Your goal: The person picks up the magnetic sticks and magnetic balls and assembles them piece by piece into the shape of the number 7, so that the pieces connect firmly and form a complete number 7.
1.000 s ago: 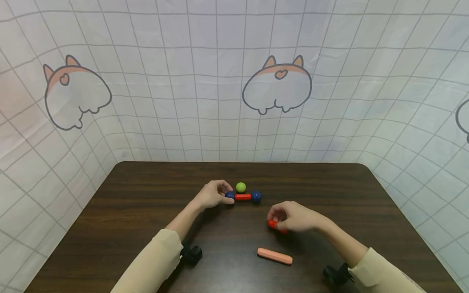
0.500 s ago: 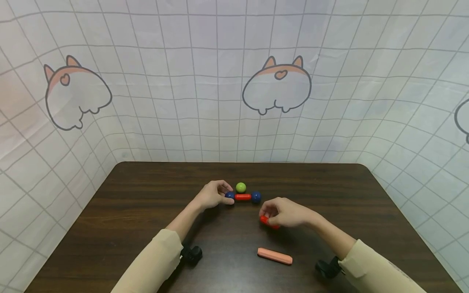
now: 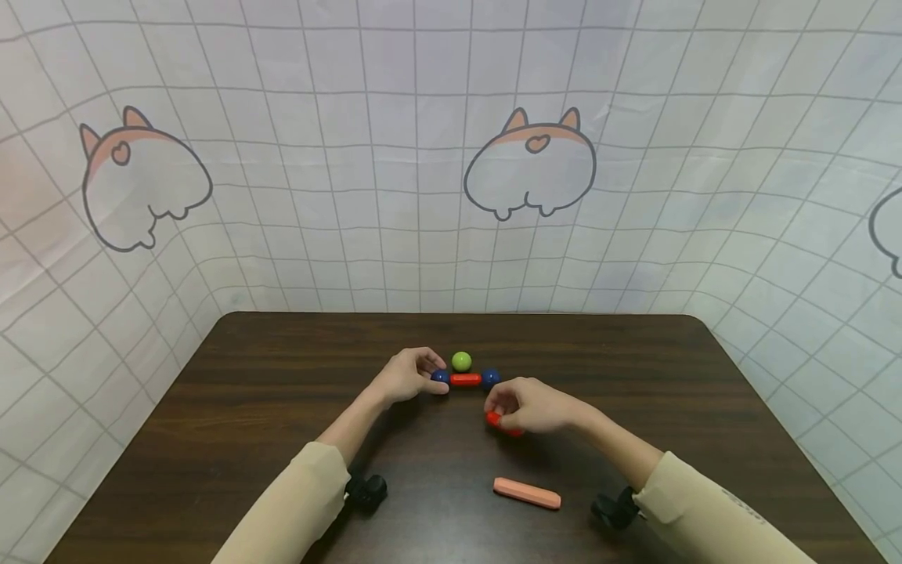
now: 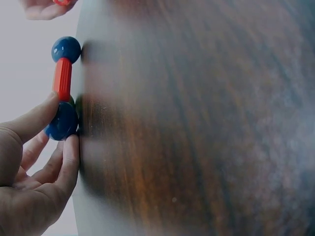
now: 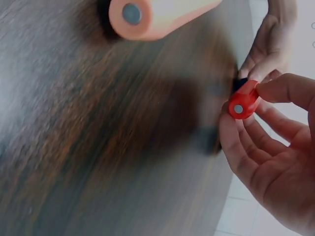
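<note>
My left hand (image 3: 407, 376) pinches a dark blue ball (image 4: 63, 122) between thumb and fingers. That ball is joined to one end of a short red magnetic rod (image 3: 465, 380), and a second blue ball (image 3: 491, 379) caps the other end. Just behind the rod lies a green ball (image 3: 461, 361), mostly hidden in the left wrist view. Nearer to the body, my right hand (image 3: 539, 406) grips another red magnetic rod (image 5: 243, 100) by thumb and fingertips; its round grey end (image 5: 238, 108) faces the right wrist camera. This rod is close over the table, front-right of the joined piece.
An orange magnetic rod (image 3: 527, 493) lies on the dark wooden table (image 3: 232, 439), toward the front. Black wrist cameras hang under both forearms, the left one (image 3: 366, 492) close above the tabletop. A white gridded cloth (image 3: 352, 196) surrounds the table's back and sides.
My right hand has carried its red rod leftward and slightly away from the body, closer to the joined piece. My left hand keeps its pinch on the blue ball.
</note>
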Motion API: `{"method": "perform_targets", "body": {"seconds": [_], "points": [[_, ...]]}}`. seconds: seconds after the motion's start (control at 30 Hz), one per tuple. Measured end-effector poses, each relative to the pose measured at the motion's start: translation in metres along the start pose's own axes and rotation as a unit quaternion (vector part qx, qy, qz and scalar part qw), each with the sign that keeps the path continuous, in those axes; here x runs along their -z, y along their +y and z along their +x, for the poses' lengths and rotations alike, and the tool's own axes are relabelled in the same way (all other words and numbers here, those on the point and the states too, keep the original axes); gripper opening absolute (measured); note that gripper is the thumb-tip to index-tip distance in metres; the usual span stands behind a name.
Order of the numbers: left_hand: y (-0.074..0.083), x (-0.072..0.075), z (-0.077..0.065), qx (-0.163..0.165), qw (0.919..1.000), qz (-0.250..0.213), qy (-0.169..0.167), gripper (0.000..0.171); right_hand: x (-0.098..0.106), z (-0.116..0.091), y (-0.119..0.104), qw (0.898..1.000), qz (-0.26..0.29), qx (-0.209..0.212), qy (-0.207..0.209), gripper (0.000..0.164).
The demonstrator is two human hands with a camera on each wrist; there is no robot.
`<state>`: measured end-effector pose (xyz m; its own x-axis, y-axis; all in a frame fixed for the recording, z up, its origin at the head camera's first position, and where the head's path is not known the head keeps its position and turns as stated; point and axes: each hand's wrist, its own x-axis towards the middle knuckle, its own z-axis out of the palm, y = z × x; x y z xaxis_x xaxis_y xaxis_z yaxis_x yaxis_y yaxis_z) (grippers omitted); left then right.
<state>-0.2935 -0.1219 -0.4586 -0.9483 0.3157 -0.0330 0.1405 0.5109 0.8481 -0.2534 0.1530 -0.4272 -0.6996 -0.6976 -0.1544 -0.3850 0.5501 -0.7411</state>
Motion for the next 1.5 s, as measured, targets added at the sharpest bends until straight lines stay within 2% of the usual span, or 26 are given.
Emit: {"method": "perform_targets", "body": {"seconds": [0.83,1.5], "points": [[-0.003,0.001,-0.002,0.001,1.0,-0.004,0.002,0.028,-0.024,0.028,-0.019,0.999,0.006,0.041,-0.022,0.02],[-0.003,0.0,0.0,-0.009,0.9999,0.009,-0.009,0.028,-0.042,0.037,-0.032,0.996,0.027,0.076,-0.038,0.018]]}}
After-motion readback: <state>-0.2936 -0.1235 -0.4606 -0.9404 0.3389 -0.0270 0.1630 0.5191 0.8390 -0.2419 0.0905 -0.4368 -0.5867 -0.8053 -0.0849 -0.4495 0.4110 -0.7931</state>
